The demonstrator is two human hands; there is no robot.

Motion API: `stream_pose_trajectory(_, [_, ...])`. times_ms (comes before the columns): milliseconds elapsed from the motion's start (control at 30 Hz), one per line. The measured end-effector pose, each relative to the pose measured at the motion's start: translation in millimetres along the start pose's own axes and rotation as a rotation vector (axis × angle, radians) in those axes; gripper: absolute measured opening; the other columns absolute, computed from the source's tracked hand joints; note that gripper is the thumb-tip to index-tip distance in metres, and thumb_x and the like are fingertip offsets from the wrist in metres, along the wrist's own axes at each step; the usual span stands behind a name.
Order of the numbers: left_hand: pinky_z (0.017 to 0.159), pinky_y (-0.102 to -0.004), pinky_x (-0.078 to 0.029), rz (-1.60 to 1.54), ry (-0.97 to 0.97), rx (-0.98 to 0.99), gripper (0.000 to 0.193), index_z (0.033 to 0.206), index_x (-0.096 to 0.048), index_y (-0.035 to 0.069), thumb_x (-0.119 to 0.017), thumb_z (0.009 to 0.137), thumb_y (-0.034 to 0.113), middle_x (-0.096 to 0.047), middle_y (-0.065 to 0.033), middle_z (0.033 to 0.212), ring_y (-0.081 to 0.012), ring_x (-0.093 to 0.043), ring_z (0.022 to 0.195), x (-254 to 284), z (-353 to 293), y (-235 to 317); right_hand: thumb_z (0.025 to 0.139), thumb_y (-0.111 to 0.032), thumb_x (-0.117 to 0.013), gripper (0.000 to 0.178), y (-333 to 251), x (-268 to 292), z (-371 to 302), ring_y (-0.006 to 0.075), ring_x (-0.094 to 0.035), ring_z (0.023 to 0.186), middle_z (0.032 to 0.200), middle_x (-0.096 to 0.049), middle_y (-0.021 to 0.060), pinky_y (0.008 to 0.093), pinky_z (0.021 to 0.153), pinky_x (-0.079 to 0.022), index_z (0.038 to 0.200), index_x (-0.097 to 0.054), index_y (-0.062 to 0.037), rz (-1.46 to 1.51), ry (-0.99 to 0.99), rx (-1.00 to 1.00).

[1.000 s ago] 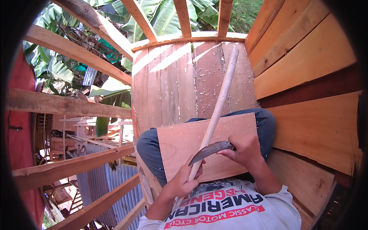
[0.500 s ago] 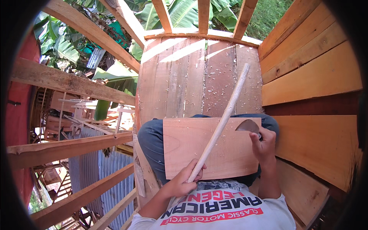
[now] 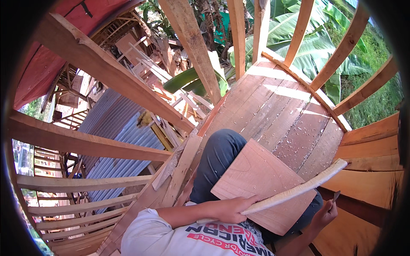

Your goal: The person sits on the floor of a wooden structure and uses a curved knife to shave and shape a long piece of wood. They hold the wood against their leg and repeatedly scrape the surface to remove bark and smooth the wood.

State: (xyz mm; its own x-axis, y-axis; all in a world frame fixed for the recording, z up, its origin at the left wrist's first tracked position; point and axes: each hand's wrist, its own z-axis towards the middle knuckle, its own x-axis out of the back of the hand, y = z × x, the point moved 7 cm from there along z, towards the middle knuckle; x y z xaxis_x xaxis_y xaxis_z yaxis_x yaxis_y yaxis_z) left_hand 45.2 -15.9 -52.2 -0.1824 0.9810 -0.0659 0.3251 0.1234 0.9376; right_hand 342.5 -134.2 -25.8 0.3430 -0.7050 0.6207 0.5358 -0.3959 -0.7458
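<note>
My left hand [image 3: 237,208] is closed around the near end of a pale, peeled wooden stick [image 3: 299,188]. The stick slants up to the right, across a flat wooden board [image 3: 256,173] that rests on my lap. Off the board's right side, my right hand [image 3: 324,214] is closed on a knife [image 3: 336,196]. Only a small part of its blade shows above the fingers, and its handle is hidden in my grip. Stick and blade are apart. A few shavings lie on the board.
Wood shavings are scattered over the plank floor [image 3: 273,106] ahead. Wooden rails [image 3: 89,143] form an open barrier at left, with corrugated metal sheets [image 3: 124,145] beyond and below. Plank walling [image 3: 367,187] stands close on the right. Banana leaves [image 3: 299,47] hang outside.
The view has turned to the left. The stick has swung from steep to a flatter slant toward the right. My right hand with the knife has moved off the board, and its blade is now mostly edge-on.
</note>
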Motion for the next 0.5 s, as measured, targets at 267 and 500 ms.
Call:
stream_pose_trajectory(267, [0.078, -0.0454, -0.045, 0.160, 0.007, -0.034, 0.068, 0.138, -0.026, 0.000, -0.052, 0.074, 0.004, -0.056, -0.0287, 0.092, -0.0435, -0.059, 0.089, 2.3, -5.9, 21.0, 0.096, -0.059, -0.038, 0.073, -21.9, -39.6, -13.6, 0.0163, -0.052, 0.062, 0.067, -0.056, 0.0113, 0.0318, 0.055, -0.040, 0.084, -0.060, 0.0086, 0.113, -0.039, 0.055])
stream_pose_trajectory(500, [0.077, -0.0449, -0.047, 0.066, 0.006, 0.207, 0.062, 0.130, -0.031, -0.001, -0.056, 0.074, 0.005, -0.057, -0.0304, 0.091, -0.0453, -0.060, 0.087, 11.9, -8.3, -2.5, 0.089, -0.061, -0.053, 0.067, -37.0, -24.9, 2.3, 0.0147, -0.038, 0.048, 0.052, -0.040, 0.0032, 0.0318, 0.046, -0.029, 0.065, -0.047, 0.0006, 0.103, -0.125, 0.048])
